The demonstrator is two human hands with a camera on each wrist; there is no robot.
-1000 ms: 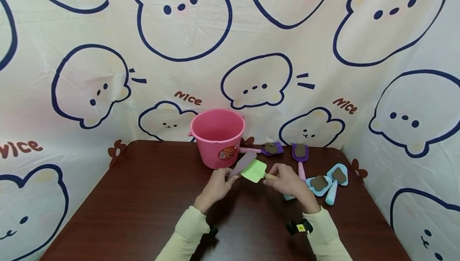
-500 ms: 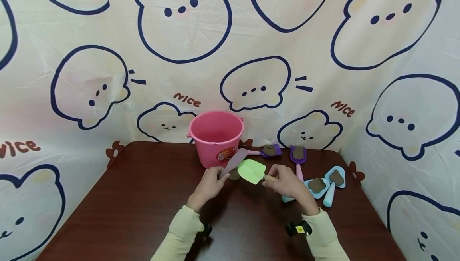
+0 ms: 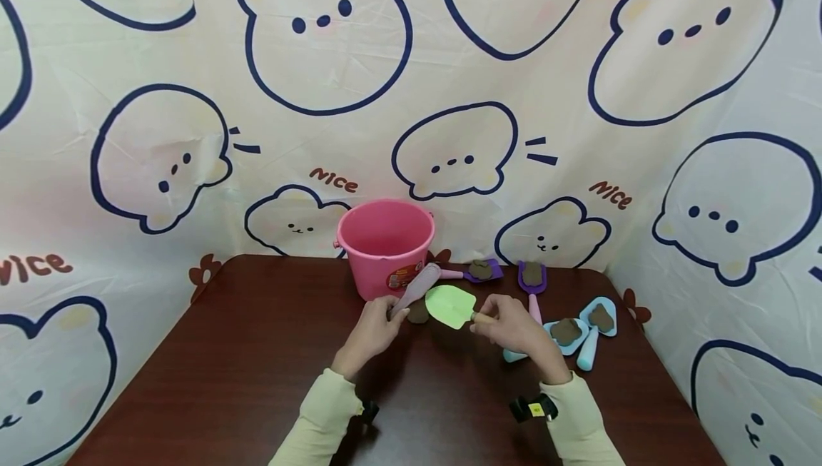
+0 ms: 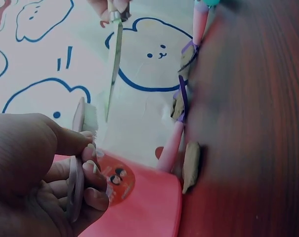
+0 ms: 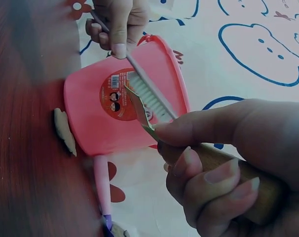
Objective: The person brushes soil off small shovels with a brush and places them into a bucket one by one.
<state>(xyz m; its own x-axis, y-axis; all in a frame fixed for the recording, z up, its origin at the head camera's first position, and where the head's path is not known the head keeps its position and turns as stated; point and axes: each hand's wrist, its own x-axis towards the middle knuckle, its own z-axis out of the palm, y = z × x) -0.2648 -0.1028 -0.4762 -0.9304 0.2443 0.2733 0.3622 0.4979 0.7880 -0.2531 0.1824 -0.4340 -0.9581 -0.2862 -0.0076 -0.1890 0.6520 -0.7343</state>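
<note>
My left hand (image 3: pixel 369 330) grips a pinkish-grey brush (image 3: pixel 419 286), its white bristles (image 5: pixel 151 98) plain in the right wrist view. The brush slants up toward the bucket, left of a small light-green shovel (image 3: pixel 451 306). My right hand (image 3: pixel 510 320) holds that shovel by its wooden handle (image 5: pixel 223 168), fingers curled round it. In the left wrist view the shovel blade (image 4: pixel 114 64) is seen edge-on, above the table. A flat brown clump (image 3: pixel 418 312) lies on the table below and between the two tools, partly hidden by them in the head view.
A pink bucket (image 3: pixel 385 241) stands behind the left hand. To the right lie purple shovels (image 3: pixel 532 277) with pink handles and light-blue shovels (image 3: pixel 601 315), bearing brown clumps. A patterned cloth (image 3: pixel 449 59) hangs behind the dark table (image 3: pixel 257 380).
The brush and left hand have moved left, away from the green shovel they overlapped, and the brush has turned slightly. The brown clump on the table has come into sight. The right hand barely moved.
</note>
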